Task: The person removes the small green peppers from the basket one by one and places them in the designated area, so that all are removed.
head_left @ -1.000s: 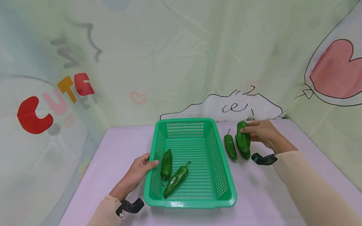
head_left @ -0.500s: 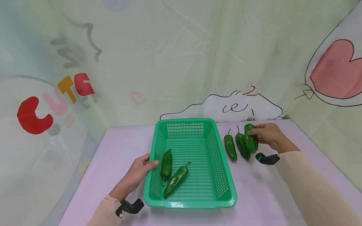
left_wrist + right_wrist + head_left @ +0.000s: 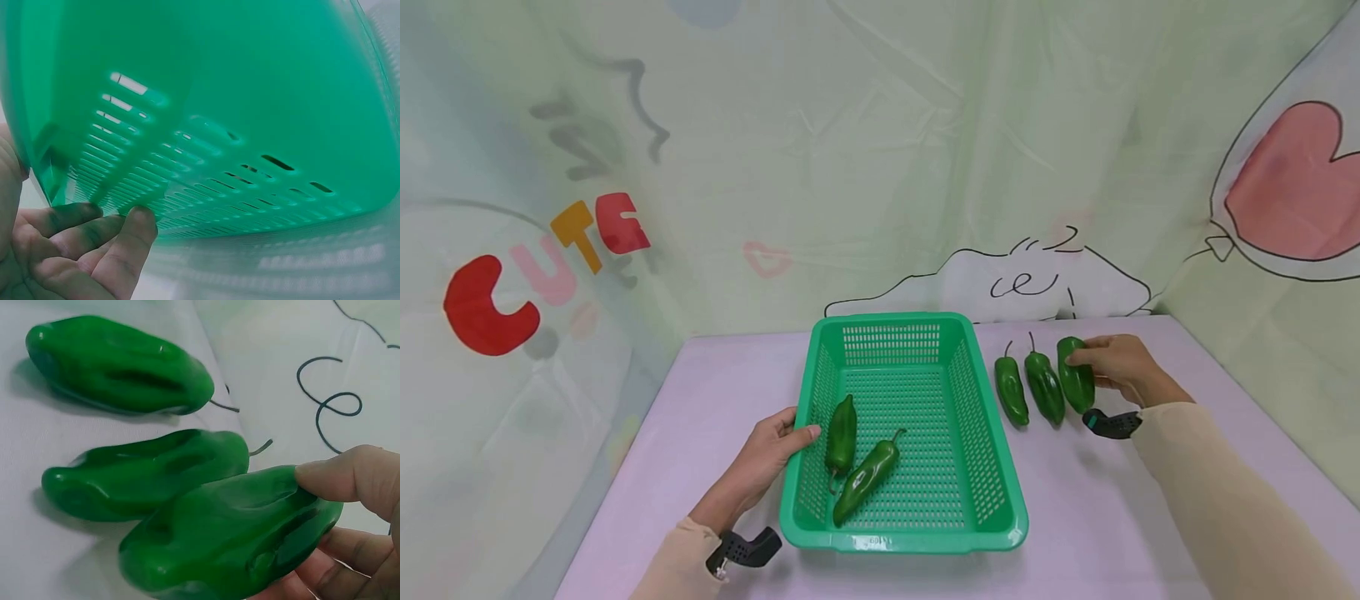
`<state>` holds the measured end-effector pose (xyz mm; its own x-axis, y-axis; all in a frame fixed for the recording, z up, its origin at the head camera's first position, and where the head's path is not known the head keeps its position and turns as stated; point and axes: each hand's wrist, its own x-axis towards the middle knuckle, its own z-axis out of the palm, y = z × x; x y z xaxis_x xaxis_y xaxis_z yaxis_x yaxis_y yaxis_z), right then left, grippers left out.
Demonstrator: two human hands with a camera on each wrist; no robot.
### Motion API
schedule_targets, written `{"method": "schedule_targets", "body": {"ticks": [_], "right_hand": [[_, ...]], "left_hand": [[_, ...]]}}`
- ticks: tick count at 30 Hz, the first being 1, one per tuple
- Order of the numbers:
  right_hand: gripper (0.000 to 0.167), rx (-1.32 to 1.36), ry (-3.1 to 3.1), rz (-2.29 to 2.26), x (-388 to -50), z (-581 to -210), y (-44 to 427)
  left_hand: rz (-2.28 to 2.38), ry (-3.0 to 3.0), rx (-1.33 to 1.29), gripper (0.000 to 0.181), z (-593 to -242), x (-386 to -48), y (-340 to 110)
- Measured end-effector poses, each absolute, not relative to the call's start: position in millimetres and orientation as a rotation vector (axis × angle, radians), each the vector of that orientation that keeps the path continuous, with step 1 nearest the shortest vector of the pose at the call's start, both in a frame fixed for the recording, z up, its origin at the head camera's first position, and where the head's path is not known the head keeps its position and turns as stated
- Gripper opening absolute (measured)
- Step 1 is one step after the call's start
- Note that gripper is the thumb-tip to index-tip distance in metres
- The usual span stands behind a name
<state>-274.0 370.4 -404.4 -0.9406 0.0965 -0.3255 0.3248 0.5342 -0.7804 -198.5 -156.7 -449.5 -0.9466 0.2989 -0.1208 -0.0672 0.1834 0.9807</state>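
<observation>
My left hand (image 3: 760, 462) grips the left rim of a green plastic basket (image 3: 955, 537), thumb over the rim; in the left wrist view its fingers (image 3: 128, 247) lie against the slotted outer wall. Two green peppers lie inside: one pepper (image 3: 841, 437) by the left wall, another pepper (image 3: 868, 482) slanting beside it. Right of the basket, my right hand (image 3: 1123, 367) pinches a green pepper (image 3: 1077, 375) between thumb and fingers. Left of this held pepper lie a middle pepper (image 3: 1043, 387) and a nearer-basket pepper (image 3: 1011, 390), stems pointing away. The right wrist view shows the held pepper (image 3: 225, 537) overlapping the middle one.
Everything stands on a pale lilac table (image 3: 730, 375). A printed cloth backdrop (image 3: 880, 167) rises behind it and along both sides. Dark wrist-worn devices sit on the left wrist (image 3: 745, 547) and the right wrist (image 3: 1111, 423).
My right hand has carried its pepper to the right and slightly nearer, from over the middle pepper to beside it, so the middle one now shows fully. The left hand and basket have stayed put.
</observation>
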Motion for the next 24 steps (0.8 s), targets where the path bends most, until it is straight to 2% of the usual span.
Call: {"method": "schedule_targets", "body": {"ticks": [24], "right_hand": [[0.078,0.335,2.603,-1.176,-290.1,-433.5,386.0]], "left_hand": [[1.835,2.199,0.205,0.057,-451.6,-198.7,-156.2]]}}
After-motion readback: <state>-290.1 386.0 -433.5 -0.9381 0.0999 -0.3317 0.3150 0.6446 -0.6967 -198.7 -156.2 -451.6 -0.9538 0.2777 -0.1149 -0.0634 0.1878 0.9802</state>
